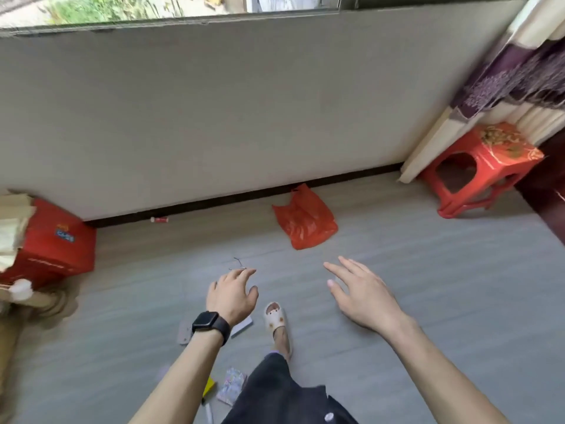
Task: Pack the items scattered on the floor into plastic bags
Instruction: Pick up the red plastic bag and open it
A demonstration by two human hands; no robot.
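While left hand (230,296) fingers (248,272) curl loosely, right hand (363,298) fingers (336,268) spread straight.

Bare floor (428,301) is lying open ahead up to the red bag (304,220) by the wall (214,117). A red stool (480,166) is blocking the right corner, a red box (52,243) is crowding the left, and small packets (231,388) are lying underfoot beside the slipper (275,319).

No legible txt anywhere: red box (58,249) at left carries a blue label (65,235) w/ white chars & a faint line of print below, both too blurred to read.
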